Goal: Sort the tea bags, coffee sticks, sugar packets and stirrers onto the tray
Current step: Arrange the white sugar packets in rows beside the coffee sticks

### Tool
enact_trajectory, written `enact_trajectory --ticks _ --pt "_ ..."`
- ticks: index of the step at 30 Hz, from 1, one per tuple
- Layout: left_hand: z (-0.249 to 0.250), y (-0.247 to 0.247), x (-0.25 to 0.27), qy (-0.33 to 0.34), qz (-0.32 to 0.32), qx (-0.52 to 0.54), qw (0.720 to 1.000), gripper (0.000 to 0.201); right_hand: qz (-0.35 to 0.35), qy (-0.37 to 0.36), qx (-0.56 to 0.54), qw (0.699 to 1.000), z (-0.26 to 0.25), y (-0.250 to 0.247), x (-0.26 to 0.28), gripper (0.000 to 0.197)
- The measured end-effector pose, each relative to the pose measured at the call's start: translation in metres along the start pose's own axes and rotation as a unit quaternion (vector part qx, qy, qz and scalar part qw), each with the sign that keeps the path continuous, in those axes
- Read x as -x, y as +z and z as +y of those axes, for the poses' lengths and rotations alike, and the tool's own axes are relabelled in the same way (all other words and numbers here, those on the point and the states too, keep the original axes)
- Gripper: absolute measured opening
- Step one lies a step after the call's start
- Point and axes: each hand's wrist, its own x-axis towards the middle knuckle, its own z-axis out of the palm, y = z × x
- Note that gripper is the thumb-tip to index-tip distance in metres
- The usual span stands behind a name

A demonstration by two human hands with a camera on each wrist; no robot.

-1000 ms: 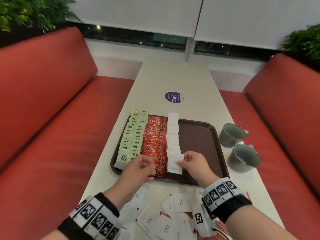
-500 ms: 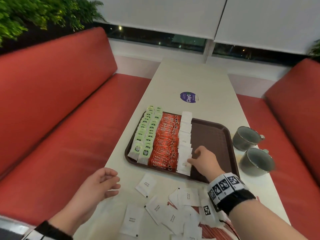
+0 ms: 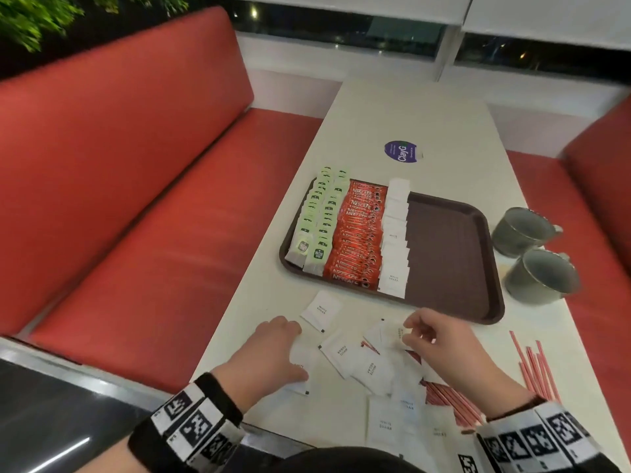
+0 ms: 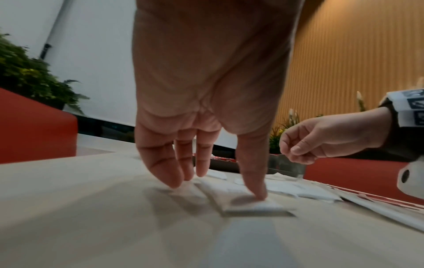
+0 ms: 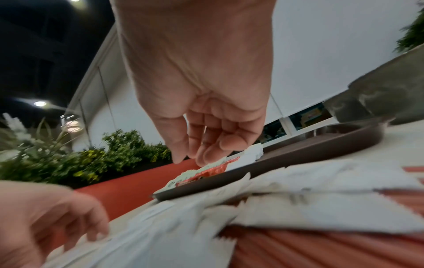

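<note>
1. Left hand (image 3: pixel 269 356): fingers nearly straight and spread, tips pressing a white sugar packet (image 4: pixel 250 204) flat on the table (image 3: pixel 426 121) at the left edge of the loose pile; nothing is lifted. Risk: the flat packet offers no raised edge, so the fingertips may only slide it, possibly toward the table's left edge.
2. Tray (image 3: pixel 454 254), from left: two rows of tea bags (image 3: pixel 316 220), a block of coffee sticks (image 3: pixel 358 233), one column of sugar packets (image 3: pixel 394 233); the right part is bare. Risk: the overlapped column may be knocked askew when another packet is added.
3. Loose sugar pile (image 3: pixel 372 367): overlapping packets on the table just in front of the tray. Risk: two packets may come up together.
4. Right hand (image 3: pixel 440 339): fingers loosely curled above the pile's far right, thumb and forefinger close together at a packet; whether they already pinch it cannot be told.
5. Stirrers (image 3: pixel 536 370): red, lying on the table at the right and partly under the pile, none on the tray. Risk: pulling packets off them may roll them away.
6. Two mugs (image 3: pixel 532 254): beside the tray's right rim.
</note>
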Motion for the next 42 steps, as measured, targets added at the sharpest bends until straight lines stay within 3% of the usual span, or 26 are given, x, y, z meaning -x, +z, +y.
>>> enact_trajectory --ticks 4,7,11,15,16,19,21,23,25,27,32,34,38,42 --pt "0.007 0.001 -0.004 -0.003 -0.011 -0.031 0.999 0.058 -0.069 -0.065 0.113 0.989 -0.014 0.026 0.004 0.017" --pt "0.004 0.001 -0.006 -0.002 -0.013 0.008 1.0 0.059 -0.091 -0.09 0.184 0.974 -0.035 0.046 -0.002 0.038" --pt "-0.004 0.0 -0.007 0.014 0.009 0.085 0.996 0.035 -0.101 -0.072 0.307 0.944 -0.062 0.066 -0.011 0.048" --pt "-0.015 -0.01 -0.005 0.023 0.037 0.237 0.97 0.023 -0.103 -0.016 0.31 0.945 -0.074 0.071 -0.018 0.05" --pt "-0.018 -0.015 -0.005 0.01 0.024 0.313 0.949 0.02 -0.113 0.001 0.305 0.946 -0.076 0.071 -0.02 0.049" --pt "-0.026 -0.031 -0.007 -0.037 -0.037 0.55 0.833 0.012 -0.13 0.031 0.291 0.947 -0.081 0.071 -0.023 0.024" --pt "-0.032 -0.04 -0.01 -0.062 -0.068 0.633 0.768 0.015 -0.121 0.047 0.234 0.963 -0.083 0.069 -0.022 0.007" --pt "-0.035 -0.047 -0.011 -0.06 -0.096 0.671 0.733 0.015 -0.104 0.068 0.128 0.984 -0.082 0.063 -0.02 0.012" --pt "-0.037 -0.05 -0.013 -0.06 -0.109 0.666 0.736 0.016 -0.068 0.067 -0.004 0.995 -0.083 0.05 -0.015 0.015" --pt "-0.036 -0.048 -0.014 -0.05 -0.116 0.623 0.772 0.017 -0.039 0.031 -0.1 0.994 -0.091 0.038 -0.009 0.014" --pt "-0.021 -0.046 -0.015 0.014 -0.167 0.514 0.841 0.015 -0.115 -0.055 -0.146 0.981 -0.117 0.035 -0.012 0.028" --pt "-0.015 -0.048 -0.014 0.02 -0.207 0.528 0.823 0.02 -0.106 -0.073 -0.109 0.986 -0.127 0.045 -0.017 0.028" --pt "-0.019 -0.053 -0.012 0.023 -0.303 0.607 0.735 0.048 -0.049 -0.067 -0.162 0.983 -0.137 0.064 -0.026 0.03" --pt "-0.032 -0.058 -0.013 0.023 -0.267 0.624 0.734 0.048 -0.026 -0.044 -0.21 0.976 -0.131 0.069 -0.036 0.023"
